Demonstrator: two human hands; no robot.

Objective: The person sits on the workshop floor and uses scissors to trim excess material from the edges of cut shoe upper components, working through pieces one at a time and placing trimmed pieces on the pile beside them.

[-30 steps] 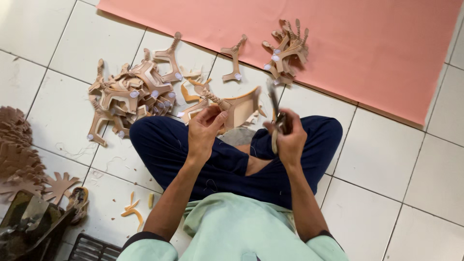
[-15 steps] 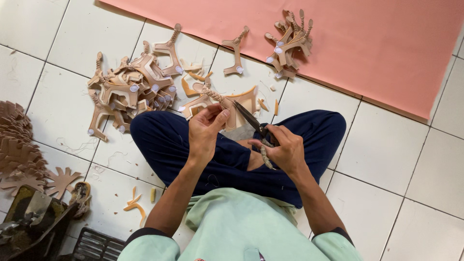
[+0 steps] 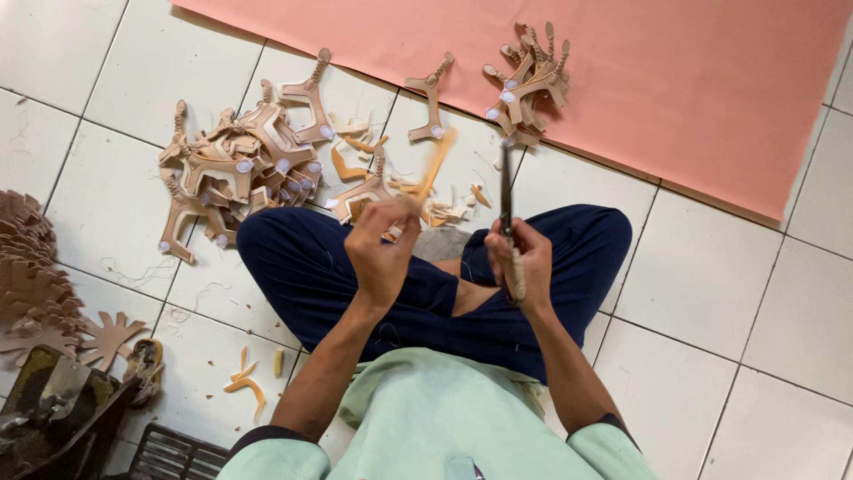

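Left hand (image 3: 380, 253): fingers pinched on a tan leather strip (image 3: 433, 164), blurred, raised over the lap.
Right hand (image 3: 522, 262): fist wrapped round a dark-bladed knife (image 3: 506, 191), blade pointing up.
Floor (image 3: 115, 196): white tile; heap of cut leather pieces (image 3: 235, 164) left of the knees.
Pink sheet (image 3: 693, 80): far edge, smaller pile of leather pieces (image 3: 526, 84) on its border.

The person sits cross-legged, both forearms reaching forward over the lap with elbows bent. The left hand (image 3: 380, 252) is raised above the left thigh, fingers curled and pinched together at the tips, back of the hand toward the camera. The right hand (image 3: 522, 260) is closed in a fist, thumb side up, level with the left and just apart from it.
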